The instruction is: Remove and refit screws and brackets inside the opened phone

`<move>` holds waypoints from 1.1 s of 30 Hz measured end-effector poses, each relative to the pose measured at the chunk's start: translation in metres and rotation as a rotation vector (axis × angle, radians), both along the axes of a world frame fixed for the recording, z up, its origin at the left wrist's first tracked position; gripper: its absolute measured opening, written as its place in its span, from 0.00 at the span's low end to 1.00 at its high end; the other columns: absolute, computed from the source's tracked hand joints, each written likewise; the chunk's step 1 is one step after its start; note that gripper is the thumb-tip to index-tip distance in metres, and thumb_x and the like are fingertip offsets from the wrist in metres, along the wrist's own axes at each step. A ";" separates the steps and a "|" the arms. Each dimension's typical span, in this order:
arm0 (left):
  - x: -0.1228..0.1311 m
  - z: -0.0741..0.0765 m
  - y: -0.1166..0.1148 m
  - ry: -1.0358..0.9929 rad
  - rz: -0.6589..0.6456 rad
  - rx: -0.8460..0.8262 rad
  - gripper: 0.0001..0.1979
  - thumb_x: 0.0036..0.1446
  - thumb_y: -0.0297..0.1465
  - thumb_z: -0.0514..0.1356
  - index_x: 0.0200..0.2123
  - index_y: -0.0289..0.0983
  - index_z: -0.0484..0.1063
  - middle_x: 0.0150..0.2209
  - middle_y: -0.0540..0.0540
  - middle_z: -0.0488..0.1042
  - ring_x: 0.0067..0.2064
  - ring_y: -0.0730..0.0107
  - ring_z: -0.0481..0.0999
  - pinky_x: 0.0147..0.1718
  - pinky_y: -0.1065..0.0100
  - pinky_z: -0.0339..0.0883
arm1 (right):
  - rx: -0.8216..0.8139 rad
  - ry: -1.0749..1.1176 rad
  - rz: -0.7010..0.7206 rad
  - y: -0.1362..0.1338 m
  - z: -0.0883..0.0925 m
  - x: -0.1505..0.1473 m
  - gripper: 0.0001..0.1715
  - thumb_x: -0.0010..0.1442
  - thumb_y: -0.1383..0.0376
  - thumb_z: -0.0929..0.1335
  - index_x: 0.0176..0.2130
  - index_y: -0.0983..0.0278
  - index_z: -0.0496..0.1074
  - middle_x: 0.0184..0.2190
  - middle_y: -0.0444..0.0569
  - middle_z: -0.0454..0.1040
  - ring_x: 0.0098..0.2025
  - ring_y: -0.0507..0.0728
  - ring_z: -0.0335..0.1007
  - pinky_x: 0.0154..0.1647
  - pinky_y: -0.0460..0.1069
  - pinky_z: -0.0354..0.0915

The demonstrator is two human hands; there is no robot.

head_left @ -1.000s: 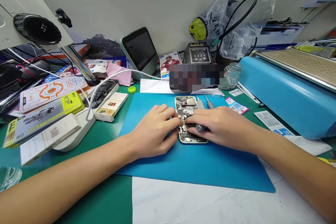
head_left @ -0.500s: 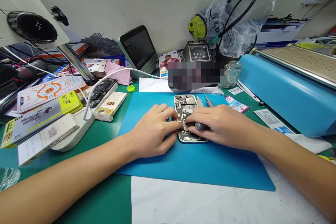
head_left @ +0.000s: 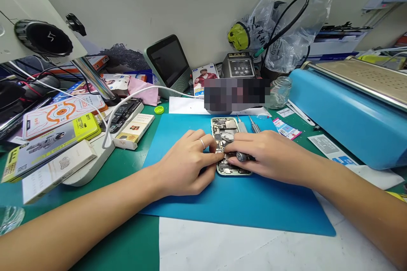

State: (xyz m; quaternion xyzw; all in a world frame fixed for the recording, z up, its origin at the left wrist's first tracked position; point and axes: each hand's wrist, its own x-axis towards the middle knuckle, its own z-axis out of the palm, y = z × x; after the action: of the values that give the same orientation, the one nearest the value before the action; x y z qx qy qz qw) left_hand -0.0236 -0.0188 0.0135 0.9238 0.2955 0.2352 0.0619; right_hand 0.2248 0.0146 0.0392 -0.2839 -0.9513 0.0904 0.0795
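Observation:
An opened phone (head_left: 228,125) lies on the blue mat (head_left: 254,203) with its inner boards and parts bare. My left hand (head_left: 193,161), a ring on one finger, steadies the phone from the left. Its index fingertip presses on the inner parts; the other fingers are bent at the phone's edge. My right hand (head_left: 270,154) is closed around a small dark screwdriver (head_left: 243,156), whose round end sticks out between thumb and fingers. The screwdriver's tip and the spot beneath my fingertips are hidden. Two slim tools, including a grey screwdriver (head_left: 255,124), lie just beyond the phone.
Boxes (head_left: 51,144), a white cable (head_left: 143,90) and a microscope stand (head_left: 95,77) crowd the left. At the back are a small screen (head_left: 168,61), a soldering station (head_left: 240,65) and a glass jar (head_left: 281,91). A blue machine (head_left: 337,118) stands at right.
The whole view has shifted slightly, so things appear a little lower. Both hands stay at the phone, with only a slight shift of the fingertips.

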 end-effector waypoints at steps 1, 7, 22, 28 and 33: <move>0.000 0.000 0.000 0.000 -0.002 -0.002 0.13 0.67 0.28 0.55 0.44 0.39 0.81 0.43 0.41 0.77 0.40 0.61 0.67 0.38 0.56 0.60 | -0.002 0.000 0.002 0.000 0.000 0.000 0.12 0.71 0.63 0.67 0.45 0.60 0.81 0.35 0.47 0.80 0.30 0.53 0.74 0.29 0.48 0.59; 0.000 0.000 -0.001 -0.011 -0.009 -0.001 0.13 0.67 0.28 0.55 0.42 0.37 0.81 0.43 0.42 0.76 0.40 0.61 0.67 0.39 0.56 0.60 | -0.010 -0.003 0.013 0.000 -0.001 0.000 0.11 0.70 0.64 0.68 0.46 0.59 0.81 0.37 0.46 0.79 0.31 0.53 0.74 0.30 0.47 0.59; -0.001 -0.002 0.000 -0.036 -0.014 0.018 0.12 0.69 0.27 0.55 0.46 0.35 0.80 0.44 0.42 0.77 0.40 0.62 0.67 0.39 0.57 0.60 | -0.021 0.011 0.026 0.001 -0.002 0.002 0.09 0.70 0.65 0.69 0.46 0.59 0.81 0.37 0.46 0.79 0.32 0.53 0.75 0.31 0.47 0.60; -0.001 -0.003 0.001 -0.056 -0.011 0.019 0.13 0.70 0.27 0.55 0.51 0.35 0.78 0.44 0.42 0.77 0.40 0.61 0.67 0.39 0.57 0.60 | 0.004 0.041 0.039 0.002 -0.004 0.002 0.08 0.70 0.64 0.68 0.44 0.61 0.79 0.39 0.48 0.79 0.30 0.53 0.73 0.30 0.48 0.60; -0.001 -0.003 0.001 -0.060 0.003 0.007 0.13 0.69 0.26 0.55 0.52 0.35 0.77 0.45 0.43 0.77 0.41 0.61 0.68 0.40 0.57 0.60 | 0.005 0.074 0.057 0.002 -0.005 0.003 0.08 0.72 0.63 0.67 0.45 0.61 0.77 0.46 0.49 0.79 0.33 0.54 0.76 0.33 0.49 0.63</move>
State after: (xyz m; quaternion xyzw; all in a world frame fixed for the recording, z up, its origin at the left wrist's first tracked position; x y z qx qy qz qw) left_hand -0.0241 -0.0181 0.0101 0.9161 0.2941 0.2641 0.0671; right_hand 0.2277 0.0163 0.0342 -0.2531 -0.9556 0.1004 0.1126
